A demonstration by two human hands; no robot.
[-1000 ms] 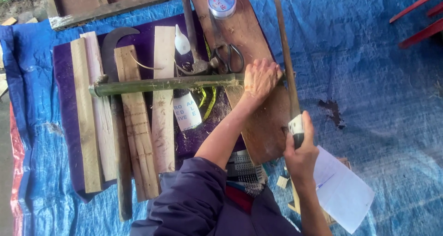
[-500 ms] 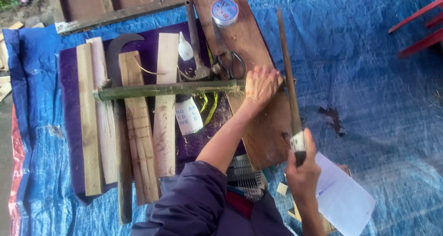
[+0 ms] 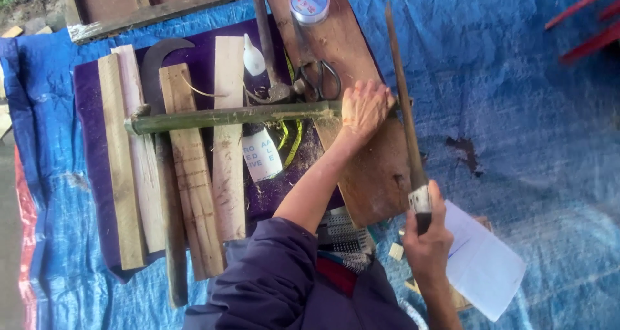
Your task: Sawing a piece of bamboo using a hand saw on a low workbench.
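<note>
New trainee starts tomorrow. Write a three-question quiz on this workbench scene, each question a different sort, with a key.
1. True or false: the left hand grips the green bamboo pole.
2. The right hand holds: A) hammer B) long blade C) scissors
3. Fill in: the scissors lie on the wooden ____.

Key: 1 true; 2 B, the long blade; 3 board.

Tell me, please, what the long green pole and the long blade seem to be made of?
The green pole under the left hand looks like raw bamboo: green skin, a ringed node, a fibrous pale cut end. The long blade held by the right hand seems dull dark metal, probably steel, with a bright metal collar at the handle.
</note>
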